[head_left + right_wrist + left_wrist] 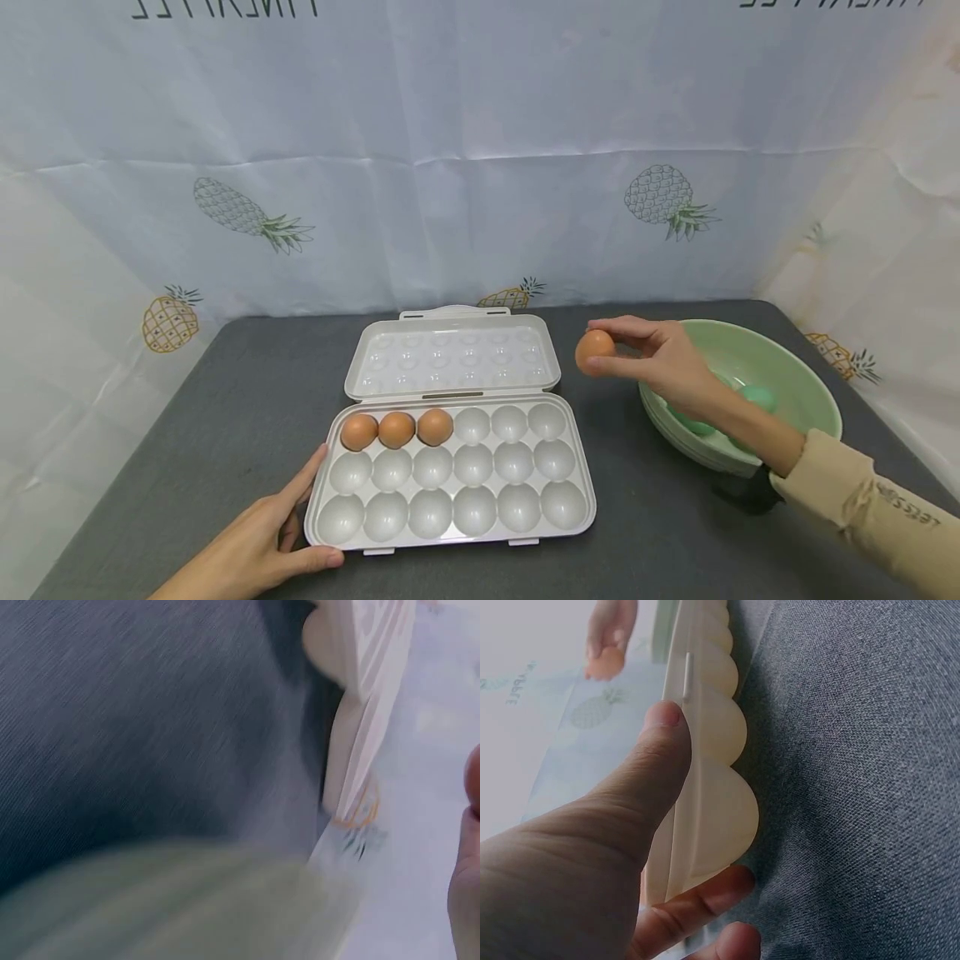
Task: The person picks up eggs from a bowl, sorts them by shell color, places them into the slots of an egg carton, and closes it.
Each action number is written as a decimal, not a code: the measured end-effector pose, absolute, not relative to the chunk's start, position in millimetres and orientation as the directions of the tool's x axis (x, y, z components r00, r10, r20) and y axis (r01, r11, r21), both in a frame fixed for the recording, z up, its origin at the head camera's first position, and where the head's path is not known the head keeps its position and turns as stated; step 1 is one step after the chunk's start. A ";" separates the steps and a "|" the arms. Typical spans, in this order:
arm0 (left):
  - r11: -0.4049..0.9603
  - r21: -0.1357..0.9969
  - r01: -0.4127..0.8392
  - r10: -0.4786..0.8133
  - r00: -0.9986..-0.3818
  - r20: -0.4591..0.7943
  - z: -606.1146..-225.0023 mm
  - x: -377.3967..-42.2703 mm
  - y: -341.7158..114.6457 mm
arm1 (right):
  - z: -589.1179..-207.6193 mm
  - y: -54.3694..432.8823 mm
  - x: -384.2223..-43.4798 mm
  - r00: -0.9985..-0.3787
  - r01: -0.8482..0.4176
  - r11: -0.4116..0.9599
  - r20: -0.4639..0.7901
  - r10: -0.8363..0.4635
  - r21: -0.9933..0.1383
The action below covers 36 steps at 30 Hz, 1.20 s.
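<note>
My right hand [667,358] pinches a brown egg [595,353] between thumb and fingers, raised between the carton's lid and the green bowl. At the right edge of the right wrist view, only part of that egg [472,778] and the thumb show. A white plastic egg carton [585,510] lies with its lid [453,390] folded back. Three brown eggs [396,430] fill the left half of its back row; its other cups hold nothing. My left hand [251,537] grips the carton's near left corner, thumb along the front edge and fingers round the left side.
A light green bowl [795,375] stands at the right, beneath my right forearm, with green rounded pieces [757,397] inside. A dark object [750,493] lies by its near side. Behind the dark grey table [247,400] hangs a pineapple-print cloth [465,208].
</note>
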<state>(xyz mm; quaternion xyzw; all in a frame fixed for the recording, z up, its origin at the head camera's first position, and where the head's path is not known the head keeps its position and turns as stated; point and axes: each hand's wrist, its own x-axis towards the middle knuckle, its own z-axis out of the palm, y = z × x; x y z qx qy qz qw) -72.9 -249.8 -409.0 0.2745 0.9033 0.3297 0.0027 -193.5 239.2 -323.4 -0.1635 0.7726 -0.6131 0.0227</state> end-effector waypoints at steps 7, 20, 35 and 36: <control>0.619 0.586 0.522 0.499 -0.838 0.221 -410.5 -73.1 -248.3 | -330.2 206.5 -196.7 -0.934 -0.226 0.163 0.166 -0.318 -0.960; 0.608 0.570 0.552 0.512 -0.822 0.250 -412.5 -74.9 -249.3 | -349.6 154.4 -191.2 -0.888 -0.276 0.107 0.210 -0.410 -0.955; 0.606 0.579 0.546 0.508 -0.825 0.247 -412.3 -74.9 -249.7 | -365.6 110.9 -186.4 -0.867 -0.212 0.234 0.072 -0.493 -0.949; 0.606 0.582 0.542 0.508 -0.827 0.242 -412.1 -75.0 -249.7 | -366.2 110.0 -186.2 -0.868 -0.205 0.244 0.061 -0.493 -0.948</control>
